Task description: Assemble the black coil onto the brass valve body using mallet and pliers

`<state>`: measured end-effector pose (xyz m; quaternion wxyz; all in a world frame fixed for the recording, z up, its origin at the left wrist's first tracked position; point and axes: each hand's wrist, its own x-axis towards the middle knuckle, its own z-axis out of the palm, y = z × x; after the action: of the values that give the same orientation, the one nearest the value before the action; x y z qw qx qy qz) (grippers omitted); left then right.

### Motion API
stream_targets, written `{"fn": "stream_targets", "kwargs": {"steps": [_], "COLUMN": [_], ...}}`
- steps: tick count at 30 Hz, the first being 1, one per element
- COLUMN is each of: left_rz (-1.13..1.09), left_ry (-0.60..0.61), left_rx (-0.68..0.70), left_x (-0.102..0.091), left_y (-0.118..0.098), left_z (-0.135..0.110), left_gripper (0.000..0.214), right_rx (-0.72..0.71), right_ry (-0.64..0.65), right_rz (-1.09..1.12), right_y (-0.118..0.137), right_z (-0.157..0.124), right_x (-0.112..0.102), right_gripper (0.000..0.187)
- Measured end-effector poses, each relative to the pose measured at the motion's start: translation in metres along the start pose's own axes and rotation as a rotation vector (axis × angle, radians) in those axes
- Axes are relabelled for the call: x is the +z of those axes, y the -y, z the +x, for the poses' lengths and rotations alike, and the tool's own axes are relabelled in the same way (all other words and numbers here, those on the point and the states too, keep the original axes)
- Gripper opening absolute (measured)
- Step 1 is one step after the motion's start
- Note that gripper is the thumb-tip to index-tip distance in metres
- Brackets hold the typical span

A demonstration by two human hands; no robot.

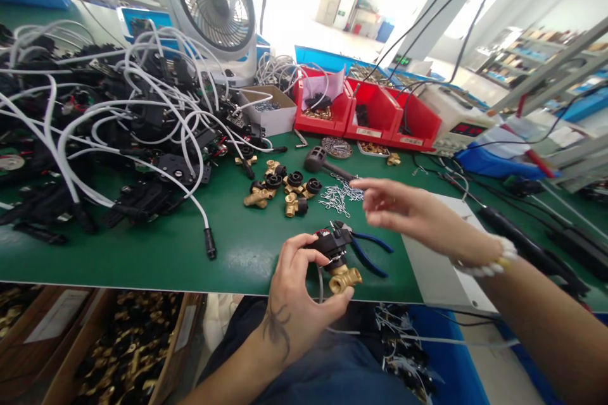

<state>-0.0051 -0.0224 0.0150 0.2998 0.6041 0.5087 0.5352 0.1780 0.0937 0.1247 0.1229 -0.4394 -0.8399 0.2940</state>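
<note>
Near the table's front edge, my left hand (pixel 295 297) is closed around a brass valve (pixel 346 280) with a black actuator (pixel 327 243) on top. Its fingers rest on the black housing and the thumb touches the brass body. Blue-handled pliers (pixel 373 253) lie just behind and to the right of the valve. My right hand (pixel 413 215), slightly blurred, hovers beyond the pliers with its fingers stretched out and nothing visible in them. Wire clips (pixel 335 201) lie in a loose pile left of its fingertips. Behind them is a dark mallet (pixel 327 162), its handle end close to the index finger.
Several brass valves with black caps (pixel 280 190) stand mid-table. Black actuators with white cables (pixel 142 114) are heaped at left. A fan (pixel 216 6), red bins (pixel 375 114) and a power supply (pixel 453 120) line the back. A grey plate (pixel 441 259) lies under my right arm.
</note>
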Motion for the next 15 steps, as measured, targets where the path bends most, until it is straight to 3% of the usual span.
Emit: {"fn": "stream_targets", "kwargs": {"steps": [2,3,8,11,15], "left_rz": [0.006,0.010,0.028,0.038,0.050], "left_ry": [-0.003,-0.006,-0.007,-0.018,-0.040], "left_rx": [-0.005,-0.006,-0.010,0.008,0.018], "left_x": [0.001,0.001,0.001,0.002,0.004], "left_y": [0.000,0.000,0.000,0.000,-0.001], "left_z": [0.000,0.000,0.000,0.000,0.001], "left_gripper": [0.028,0.028,0.029,0.029,0.031], "right_rx": [0.153,0.255,0.382,0.374,0.315], "right_ry": [-0.195,-0.215,-0.095,-0.100,-0.232], "right_rz": [-0.287,-0.481,-0.670,-0.731,-0.795], "right_y": [-0.016,-0.026,-0.070,-0.072,-0.042], "right_z": [0.031,0.047,0.103,0.110,0.094], "right_x": [-0.011,-0.012,0.009,0.019,0.009], "right_gripper": [0.048,0.045,0.023,0.014,0.026]}}
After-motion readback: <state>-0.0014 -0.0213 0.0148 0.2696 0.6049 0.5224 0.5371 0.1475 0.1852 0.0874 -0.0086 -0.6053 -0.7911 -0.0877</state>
